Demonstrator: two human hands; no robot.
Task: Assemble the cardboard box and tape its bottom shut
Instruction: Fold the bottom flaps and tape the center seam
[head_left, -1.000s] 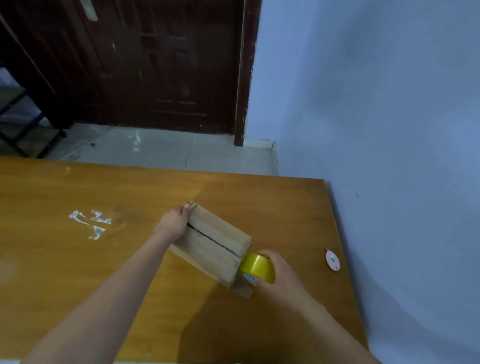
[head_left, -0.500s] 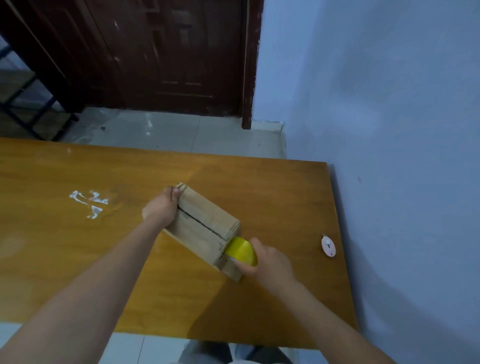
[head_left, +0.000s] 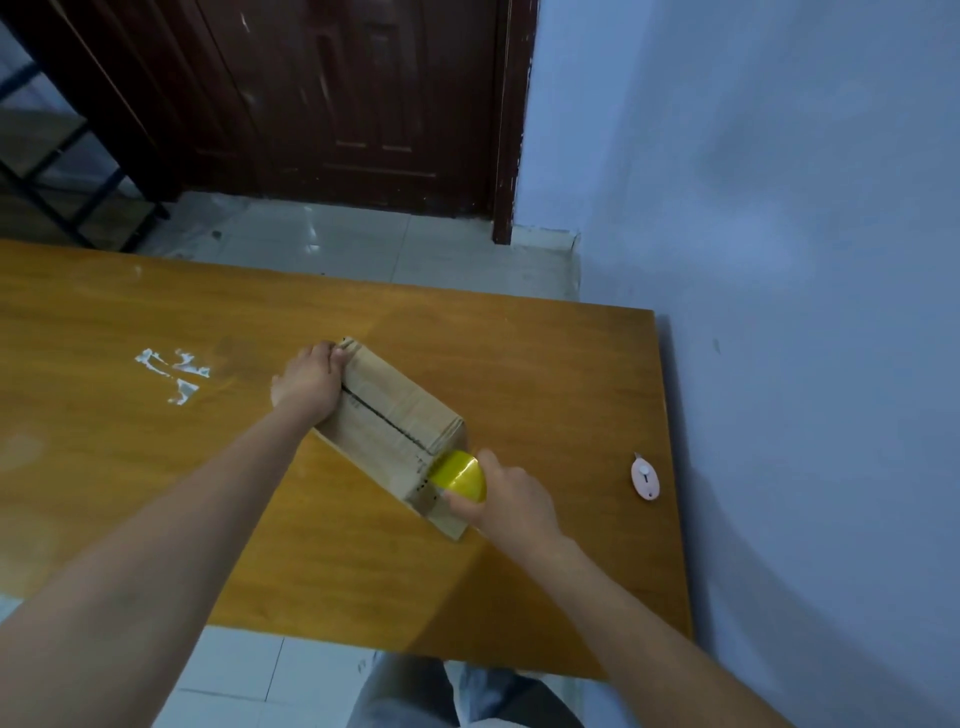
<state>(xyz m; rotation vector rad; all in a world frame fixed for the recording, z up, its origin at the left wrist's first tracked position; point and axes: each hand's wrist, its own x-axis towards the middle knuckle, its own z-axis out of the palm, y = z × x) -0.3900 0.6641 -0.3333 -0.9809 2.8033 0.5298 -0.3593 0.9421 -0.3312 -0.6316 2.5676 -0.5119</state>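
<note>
Two bare hands work one small brown cardboard box (head_left: 387, 423) lying slantwise near the middle of the orange-brown wooden table (head_left: 545, 374); I see my left hand (head_left: 309, 384) closed over the box's far end, thumb on the top edge, pressing the flaps together along the dark centre seam; my right hand (head_left: 511, 501) grips a shiny yellow tape roll (head_left: 460, 477) pressed against the box's near end; a small pink oval cutter (head_left: 645, 477) lies well apart by the blue wall (head_left: 779, 260).
</note>
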